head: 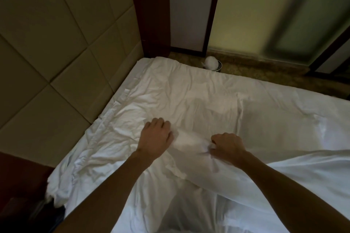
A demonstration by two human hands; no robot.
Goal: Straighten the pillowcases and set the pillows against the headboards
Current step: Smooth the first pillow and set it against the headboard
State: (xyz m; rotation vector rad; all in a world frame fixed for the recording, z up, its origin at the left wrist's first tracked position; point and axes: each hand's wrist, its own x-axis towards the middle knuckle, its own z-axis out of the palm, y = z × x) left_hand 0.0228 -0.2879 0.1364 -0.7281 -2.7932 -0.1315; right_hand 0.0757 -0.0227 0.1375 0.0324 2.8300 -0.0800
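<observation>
The pillowcase (189,142) lies in the middle of the bed, its white cloth running from between the two hands down toward 6 o'clock. The left hand (157,136) sits at the cloth's 9 o'clock end, knuckles up, fingers curled down into the fabric; the fingertips are hidden beneath the hand, so how much cloth they hold cannot be told. The right hand (227,145) is at the 3 o'clock end, fingers clenched tight on a bunched fold that puckers at its thumb side. A short, taut span of the case stretches between the hands. Beneath it spreads the creased white sheet (170,89). The padded headboard (56,53) stands at 9 to 10 o'clock, well apart from the case. A small bin (214,65) stands on the carpet (265,70) at 12 o'clock, beyond the bed's far edge.
</observation>
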